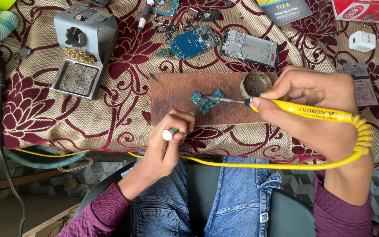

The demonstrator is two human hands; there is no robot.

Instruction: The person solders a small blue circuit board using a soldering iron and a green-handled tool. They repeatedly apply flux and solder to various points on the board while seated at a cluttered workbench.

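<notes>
A flowered maroon cloth [31, 109] covers the whole bench, and in the middle of it lies a brown wooden board [176, 94] that serves as the work surface. Up at the left stands a grey metal iron stand [84, 48] with a dirty sponge pad and a wad of brass wool. Beyond the board lie a stripped phone frame [250, 47] and a larger blue circuit board [193, 41], both well apart from the hands.

The right hand [312, 109] is closed around a yellow soldering iron [303, 109], held like a pen, with its metal tip touching the small blue-green circuit board [206, 102] that sits on the wooden board. The coiled yellow cord runs off under the wrist. Just beside that hand sits a small round tin [255, 83] of dark paste.

The left hand [172, 138] pinches a thin white-capped tool [168, 134], its far end hidden by the fingers but aimed at the same little board.

I judge the soldering to be mid-way: the phone is already apart and the iron is on the joint, while nothing is yet reassembled.
</notes>
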